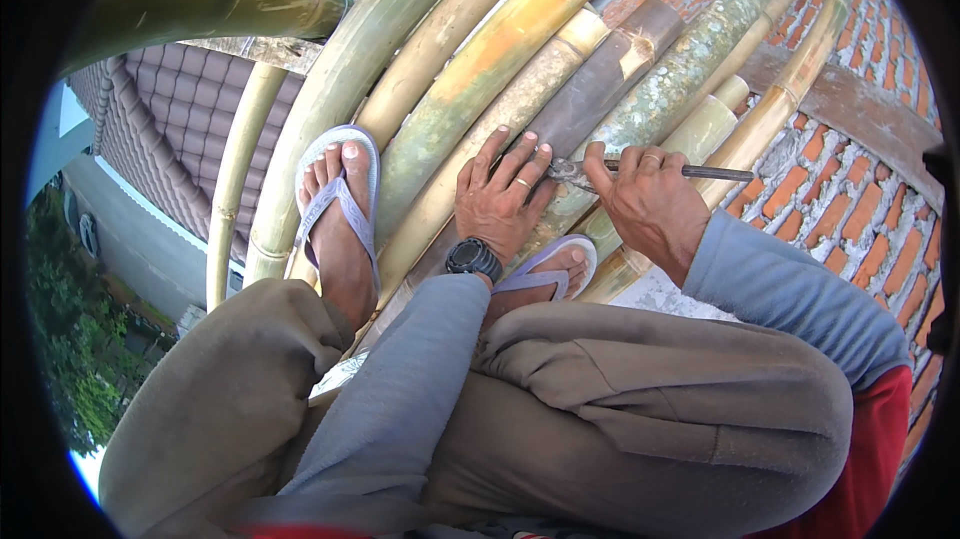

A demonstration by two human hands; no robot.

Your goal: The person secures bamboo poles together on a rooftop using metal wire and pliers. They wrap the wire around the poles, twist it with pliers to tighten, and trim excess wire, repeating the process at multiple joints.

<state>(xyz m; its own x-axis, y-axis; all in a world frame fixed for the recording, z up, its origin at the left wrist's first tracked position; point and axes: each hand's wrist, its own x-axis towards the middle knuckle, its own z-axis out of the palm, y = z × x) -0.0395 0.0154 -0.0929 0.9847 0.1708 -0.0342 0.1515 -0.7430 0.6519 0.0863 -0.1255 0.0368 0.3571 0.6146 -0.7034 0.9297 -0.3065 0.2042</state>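
Observation:
My left hand [503, 194] lies palm down with fingers spread on a dark grey-brown bamboo pole [590, 94]. Its thumb is close to the metal head of a dark-handled tool [718, 173]. My right hand [650, 199] is closed around that tool, whose handle sticks out to the right of the fist. The grey head points at my left hand, low over a mottled green bamboo pole [680, 69]. Fingers partly hide the head, so I cannot tell whether it is a hammer or pincers.
Several more bamboo poles [500, 44] lie side by side under my sandalled feet [340, 209]. A thick green bamboo [205, 4] crosses at upper left, above a tiled roof [200, 99]. Ground and greenery [85, 309] lie far below. Rough brickwork [850, 204] is at right.

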